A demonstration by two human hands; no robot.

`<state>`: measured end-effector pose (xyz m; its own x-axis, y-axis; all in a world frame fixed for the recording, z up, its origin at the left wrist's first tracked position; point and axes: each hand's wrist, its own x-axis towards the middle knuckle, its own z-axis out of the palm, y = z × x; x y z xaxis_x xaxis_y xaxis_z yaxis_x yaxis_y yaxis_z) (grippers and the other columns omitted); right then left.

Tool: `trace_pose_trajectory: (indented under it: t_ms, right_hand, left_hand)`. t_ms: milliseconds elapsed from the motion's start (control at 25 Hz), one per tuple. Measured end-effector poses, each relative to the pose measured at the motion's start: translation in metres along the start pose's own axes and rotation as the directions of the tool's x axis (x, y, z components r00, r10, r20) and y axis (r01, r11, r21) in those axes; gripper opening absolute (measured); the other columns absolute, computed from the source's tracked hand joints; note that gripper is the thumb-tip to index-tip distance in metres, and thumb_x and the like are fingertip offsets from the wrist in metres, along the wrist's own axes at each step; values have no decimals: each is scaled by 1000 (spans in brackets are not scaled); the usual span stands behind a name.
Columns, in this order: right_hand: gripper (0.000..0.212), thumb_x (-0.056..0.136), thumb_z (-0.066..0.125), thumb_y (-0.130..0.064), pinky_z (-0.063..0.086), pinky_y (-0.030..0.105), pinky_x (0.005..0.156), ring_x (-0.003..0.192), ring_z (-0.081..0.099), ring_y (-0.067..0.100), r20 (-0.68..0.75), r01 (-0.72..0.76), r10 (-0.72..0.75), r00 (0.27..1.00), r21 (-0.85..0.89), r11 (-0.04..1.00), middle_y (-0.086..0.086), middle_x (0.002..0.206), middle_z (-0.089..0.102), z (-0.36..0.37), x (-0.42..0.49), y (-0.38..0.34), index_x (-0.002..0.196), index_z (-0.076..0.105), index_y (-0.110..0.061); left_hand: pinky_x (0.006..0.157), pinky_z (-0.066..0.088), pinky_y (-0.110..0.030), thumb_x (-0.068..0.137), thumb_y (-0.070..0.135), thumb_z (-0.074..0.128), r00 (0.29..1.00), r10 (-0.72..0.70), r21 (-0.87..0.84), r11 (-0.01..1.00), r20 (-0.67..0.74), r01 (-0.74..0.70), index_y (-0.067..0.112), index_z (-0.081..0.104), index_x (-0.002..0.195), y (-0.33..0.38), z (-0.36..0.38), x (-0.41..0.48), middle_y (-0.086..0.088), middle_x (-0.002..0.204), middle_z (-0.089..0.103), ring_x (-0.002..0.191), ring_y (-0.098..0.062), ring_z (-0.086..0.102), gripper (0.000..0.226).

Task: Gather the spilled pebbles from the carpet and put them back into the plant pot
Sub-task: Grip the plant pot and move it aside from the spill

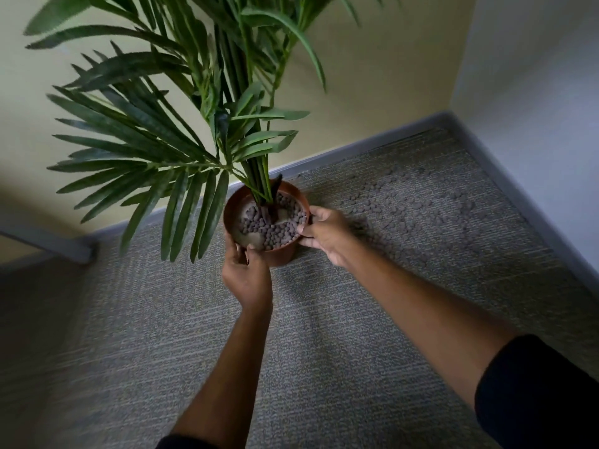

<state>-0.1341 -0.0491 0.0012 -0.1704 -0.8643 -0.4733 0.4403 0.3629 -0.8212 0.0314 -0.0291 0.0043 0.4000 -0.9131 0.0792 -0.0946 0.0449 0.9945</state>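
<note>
A terracotta plant pot (285, 256) stands upright on the grey carpet (324, 335) near the wall, holding a palm-like plant (181, 131) and a layer of brown-grey pebbles (272, 226). My left hand (248, 273) grips the pot's near rim, thumb over the edge. My right hand (325, 233) holds the pot's right rim with its fingertips. Many spilled pebbles (405, 209) lie scattered on the carpet to the right of the pot, toward the room's corner.
The pot sits close to a yellowish wall with a grey skirting board (356, 147). A pale wall (534, 108) closes the corner on the right. A grey furniture leg (64, 246) rests on the floor at the left. Long leaves hang over the carpet to the pot's left.
</note>
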Motion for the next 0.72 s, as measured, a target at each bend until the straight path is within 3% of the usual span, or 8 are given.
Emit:
trace_pose_trajectory:
  t_ms: [120,280,600,720]
  right_hand:
    - [68,95,71,11,59,56,108,135,65,33,3,6,-6,1000,-34,999,14,149,66,4,1,1,157,50,-5]
    - [71,95,73,10,55,57,112,142,59,35,38,6,-4,999,-49,999,15,158,58,14,3,1,160,47,-4]
    - [61,98,72,7,57,49,110,140,61,35,-12,3,-3,1000,-47,999,17,155,61,32,1,2,155,52,1]
    - [56,97,72,7,61,38,97,134,65,30,-40,12,-13,999,-30,999,12,149,66,35,-4,11,150,57,-2]
  left_hand:
    - [96,55,-10,97,-6,57,1000,7,-17,1000,-15,-7,14,50,158,-3,-4,-3,7,147,62,121,9,65,65]
    - [98,48,-1,99,-2,58,997,-22,27,999,-75,24,11,51,158,-11,-9,-6,4,148,62,131,-1,60,61]
    - [120,43,-28,100,4,60,991,-96,101,989,-96,106,13,51,158,-16,-20,7,2,155,60,140,-6,54,59]
    - [117,49,-32,100,6,59,989,-127,120,984,-74,135,15,53,157,-18,-23,17,2,154,62,140,-13,60,58]
